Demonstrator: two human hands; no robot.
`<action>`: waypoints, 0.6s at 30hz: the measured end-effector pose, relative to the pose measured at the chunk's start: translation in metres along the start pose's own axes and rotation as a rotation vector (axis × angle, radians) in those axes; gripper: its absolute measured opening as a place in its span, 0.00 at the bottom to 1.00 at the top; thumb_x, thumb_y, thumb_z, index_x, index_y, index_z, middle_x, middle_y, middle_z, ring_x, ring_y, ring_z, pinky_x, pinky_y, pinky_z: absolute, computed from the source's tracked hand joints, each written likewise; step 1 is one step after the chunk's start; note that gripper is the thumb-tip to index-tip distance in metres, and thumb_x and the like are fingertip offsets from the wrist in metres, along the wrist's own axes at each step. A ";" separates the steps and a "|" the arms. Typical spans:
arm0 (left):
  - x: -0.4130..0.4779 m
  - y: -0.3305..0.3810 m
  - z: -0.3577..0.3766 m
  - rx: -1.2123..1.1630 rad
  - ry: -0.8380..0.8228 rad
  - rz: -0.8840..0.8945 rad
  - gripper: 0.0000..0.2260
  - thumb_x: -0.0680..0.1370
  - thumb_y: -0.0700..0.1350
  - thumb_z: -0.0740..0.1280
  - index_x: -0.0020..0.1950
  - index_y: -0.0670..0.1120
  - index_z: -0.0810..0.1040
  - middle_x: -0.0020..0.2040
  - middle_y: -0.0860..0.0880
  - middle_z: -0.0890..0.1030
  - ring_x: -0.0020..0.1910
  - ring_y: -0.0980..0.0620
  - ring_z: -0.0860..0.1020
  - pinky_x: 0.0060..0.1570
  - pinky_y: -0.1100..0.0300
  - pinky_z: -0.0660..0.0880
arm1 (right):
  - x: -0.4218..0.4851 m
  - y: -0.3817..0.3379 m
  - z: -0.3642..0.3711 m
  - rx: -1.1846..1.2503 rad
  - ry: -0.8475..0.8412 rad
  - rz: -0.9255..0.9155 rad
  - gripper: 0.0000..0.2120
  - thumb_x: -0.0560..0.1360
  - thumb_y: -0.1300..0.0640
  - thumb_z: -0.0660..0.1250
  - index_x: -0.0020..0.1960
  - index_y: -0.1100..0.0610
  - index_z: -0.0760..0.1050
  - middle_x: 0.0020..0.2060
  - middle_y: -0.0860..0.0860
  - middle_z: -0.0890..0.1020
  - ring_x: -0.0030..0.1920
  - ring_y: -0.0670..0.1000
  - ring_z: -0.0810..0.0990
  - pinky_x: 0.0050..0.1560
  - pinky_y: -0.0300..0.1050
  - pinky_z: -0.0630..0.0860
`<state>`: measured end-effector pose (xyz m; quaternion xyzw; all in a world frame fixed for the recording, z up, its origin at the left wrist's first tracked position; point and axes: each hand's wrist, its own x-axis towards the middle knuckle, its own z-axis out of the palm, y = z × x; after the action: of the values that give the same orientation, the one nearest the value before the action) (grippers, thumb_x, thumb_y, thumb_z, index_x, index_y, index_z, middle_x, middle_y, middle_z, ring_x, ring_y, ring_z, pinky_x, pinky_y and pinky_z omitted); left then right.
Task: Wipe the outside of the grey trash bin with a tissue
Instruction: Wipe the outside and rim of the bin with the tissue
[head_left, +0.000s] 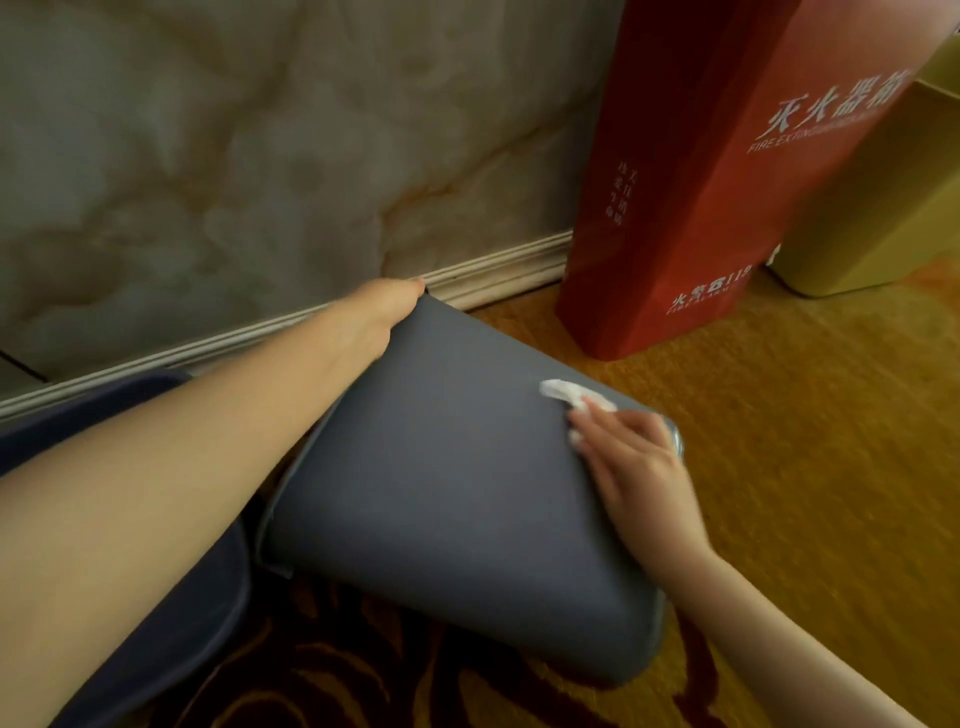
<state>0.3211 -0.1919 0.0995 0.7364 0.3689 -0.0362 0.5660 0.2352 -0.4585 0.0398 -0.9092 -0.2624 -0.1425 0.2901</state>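
The grey trash bin (447, 499) lies tipped on its side on the patterned carpet, one broad wall facing up. My left hand (382, 312) grips its far upper corner near the skirting, fingers curled over the edge and hidden behind it. My right hand (621, 452) lies flat on the bin's right side and presses a crumpled white tissue (569, 395) against the grey wall. Part of the tissue pokes out beyond my fingertips.
A tall red fire extinguisher box (691, 208) stands against the marble wall just right of the bin. A yellowish container (878, 218) stands beyond it. A dark blue-grey object (171, 613) lies under my left forearm. Gold carpet (810, 441) spreads to the right.
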 end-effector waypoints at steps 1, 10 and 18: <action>-0.001 -0.004 -0.003 -0.033 0.024 0.002 0.18 0.77 0.53 0.63 0.60 0.42 0.73 0.56 0.46 0.76 0.51 0.47 0.75 0.50 0.57 0.71 | -0.002 0.011 -0.008 -0.002 0.025 0.105 0.14 0.74 0.61 0.68 0.59 0.58 0.78 0.56 0.56 0.81 0.51 0.56 0.74 0.53 0.47 0.71; -0.053 -0.018 -0.062 -0.581 -0.121 0.300 0.15 0.76 0.54 0.63 0.40 0.47 0.84 0.40 0.51 0.86 0.41 0.54 0.84 0.39 0.61 0.79 | 0.042 -0.021 -0.067 0.115 0.333 0.124 0.16 0.76 0.55 0.62 0.63 0.57 0.74 0.53 0.45 0.75 0.52 0.45 0.72 0.48 0.38 0.71; -0.075 -0.059 -0.057 -0.568 -0.372 0.432 0.19 0.74 0.53 0.60 0.60 0.46 0.76 0.54 0.49 0.83 0.57 0.51 0.79 0.53 0.59 0.77 | 0.058 -0.081 -0.042 0.313 0.220 -0.044 0.16 0.74 0.59 0.64 0.62 0.55 0.72 0.53 0.45 0.76 0.50 0.50 0.76 0.49 0.41 0.73</action>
<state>0.2107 -0.1753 0.1075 0.5923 0.0921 0.0543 0.7986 0.2334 -0.4046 0.1331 -0.8260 -0.2679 -0.2049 0.4516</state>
